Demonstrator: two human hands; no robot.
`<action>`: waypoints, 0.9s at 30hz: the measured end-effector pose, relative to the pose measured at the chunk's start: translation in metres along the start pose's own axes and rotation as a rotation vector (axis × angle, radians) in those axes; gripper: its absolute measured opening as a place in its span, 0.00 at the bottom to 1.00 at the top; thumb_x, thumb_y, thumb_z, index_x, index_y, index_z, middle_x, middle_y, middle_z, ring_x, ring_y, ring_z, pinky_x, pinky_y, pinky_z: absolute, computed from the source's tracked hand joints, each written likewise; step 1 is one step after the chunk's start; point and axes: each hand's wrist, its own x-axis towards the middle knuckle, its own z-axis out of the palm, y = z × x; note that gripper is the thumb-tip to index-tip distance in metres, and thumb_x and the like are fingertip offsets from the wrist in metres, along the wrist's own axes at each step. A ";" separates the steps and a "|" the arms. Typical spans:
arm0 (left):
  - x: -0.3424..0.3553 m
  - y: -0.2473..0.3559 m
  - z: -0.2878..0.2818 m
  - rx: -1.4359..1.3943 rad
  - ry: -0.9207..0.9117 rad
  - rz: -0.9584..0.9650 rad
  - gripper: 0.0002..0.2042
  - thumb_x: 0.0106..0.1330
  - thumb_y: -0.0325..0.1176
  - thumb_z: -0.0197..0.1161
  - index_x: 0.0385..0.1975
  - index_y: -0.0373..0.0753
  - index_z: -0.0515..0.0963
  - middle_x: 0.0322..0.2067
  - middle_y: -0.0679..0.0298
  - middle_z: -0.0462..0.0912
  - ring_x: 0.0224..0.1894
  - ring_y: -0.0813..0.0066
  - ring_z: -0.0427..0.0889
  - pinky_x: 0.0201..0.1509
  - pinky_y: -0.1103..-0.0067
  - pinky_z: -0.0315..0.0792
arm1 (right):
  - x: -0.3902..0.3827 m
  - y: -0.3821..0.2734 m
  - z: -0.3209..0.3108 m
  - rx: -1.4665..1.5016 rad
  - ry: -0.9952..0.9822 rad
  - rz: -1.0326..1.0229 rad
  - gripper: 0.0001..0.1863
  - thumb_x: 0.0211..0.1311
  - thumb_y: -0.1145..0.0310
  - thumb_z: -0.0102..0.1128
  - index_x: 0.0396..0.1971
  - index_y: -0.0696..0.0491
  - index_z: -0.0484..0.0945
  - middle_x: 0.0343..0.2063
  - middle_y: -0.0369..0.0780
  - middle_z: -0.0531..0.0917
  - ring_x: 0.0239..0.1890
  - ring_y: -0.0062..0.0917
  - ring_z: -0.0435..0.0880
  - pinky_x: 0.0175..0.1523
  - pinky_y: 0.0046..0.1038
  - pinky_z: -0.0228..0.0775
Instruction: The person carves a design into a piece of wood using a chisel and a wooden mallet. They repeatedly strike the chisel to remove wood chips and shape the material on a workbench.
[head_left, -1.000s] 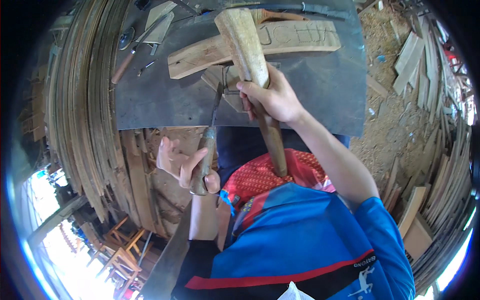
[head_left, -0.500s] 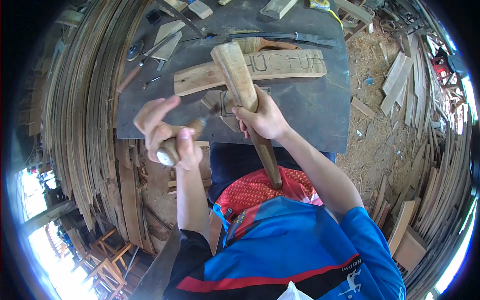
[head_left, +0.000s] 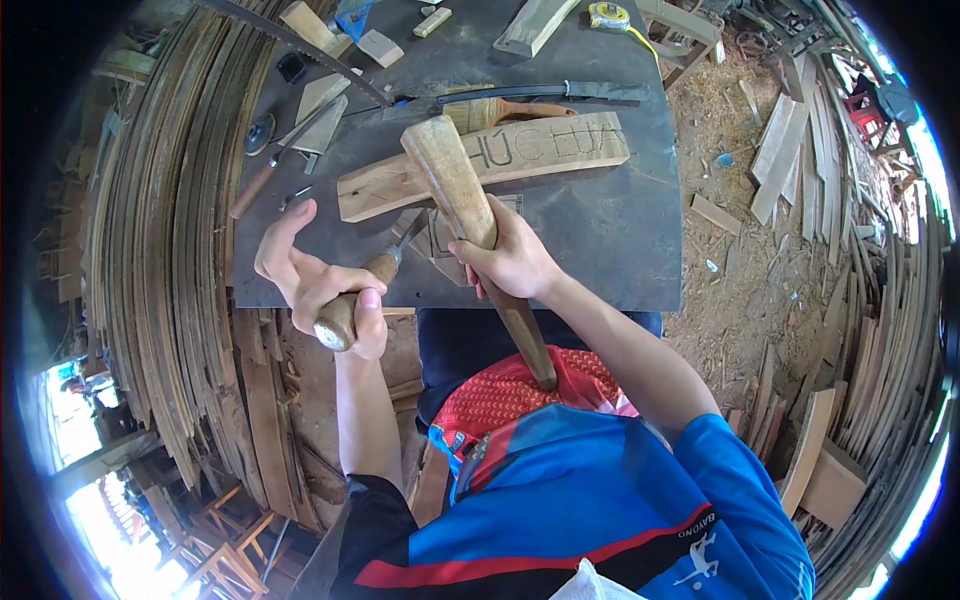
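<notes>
My left hand [head_left: 300, 270] is closed round the wooden handle of a chisel [head_left: 338, 316], with one finger sticking up off it. The metal blade points away toward a small flat piece of wood with dark lines [head_left: 443, 255]; whether it touches cannot be told. In my right hand [head_left: 518, 258] is a wooden mallet [head_left: 450, 170], gripped at mid-length, its thick head up and its narrow end against my clothing. Behind the mallet head lies a pale plank [head_left: 560, 148] with letters marked and partly carved; the mallet hides part of it.
The dark tabletop [head_left: 620, 245] also bears a brush [head_left: 530, 110], a long dark-handled blade [head_left: 600, 92], a wood-handled tool [head_left: 256, 188], a saw blade [head_left: 300, 50], a tape measure [head_left: 608, 15] and wood offcuts. Stacked boards [head_left: 170, 200] stand close on the left.
The view has shifted, so the table sits slightly lower and further left. My left hand has turned a little and is less blurred, with the chisel blade now showing. Both grips remain.
</notes>
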 end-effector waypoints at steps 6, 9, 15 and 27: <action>-0.006 0.001 -0.003 0.020 -0.009 -0.068 0.11 0.41 0.44 0.61 0.10 0.43 0.80 0.57 0.47 0.76 0.61 0.55 0.67 0.66 0.62 0.59 | 0.001 0.001 -0.001 -0.009 -0.008 0.005 0.22 0.66 0.73 0.62 0.56 0.61 0.66 0.24 0.40 0.80 0.19 0.23 0.82 0.22 0.29 0.78; -0.010 0.000 -0.003 0.000 0.004 -0.089 0.11 0.41 0.44 0.61 0.10 0.44 0.80 0.57 0.47 0.77 0.60 0.55 0.68 0.66 0.63 0.59 | 0.004 0.007 -0.003 0.006 -0.012 -0.008 0.23 0.66 0.73 0.62 0.56 0.61 0.66 0.24 0.40 0.80 0.19 0.23 0.82 0.22 0.29 0.78; -0.016 0.009 -0.007 0.061 -0.008 -0.062 0.11 0.44 0.43 0.60 0.10 0.45 0.79 0.55 0.49 0.78 0.58 0.56 0.69 0.63 0.63 0.61 | 0.001 0.003 -0.001 -0.008 -0.002 -0.011 0.25 0.64 0.71 0.64 0.57 0.63 0.66 0.23 0.40 0.80 0.19 0.23 0.83 0.22 0.28 0.78; -0.018 0.036 0.003 0.133 -0.151 -0.034 0.10 0.46 0.40 0.59 0.13 0.41 0.73 0.46 0.53 0.84 0.53 0.53 0.72 0.59 0.61 0.65 | 0.001 0.004 -0.001 0.003 0.014 0.004 0.26 0.63 0.69 0.66 0.56 0.63 0.66 0.21 0.41 0.81 0.19 0.24 0.83 0.22 0.30 0.78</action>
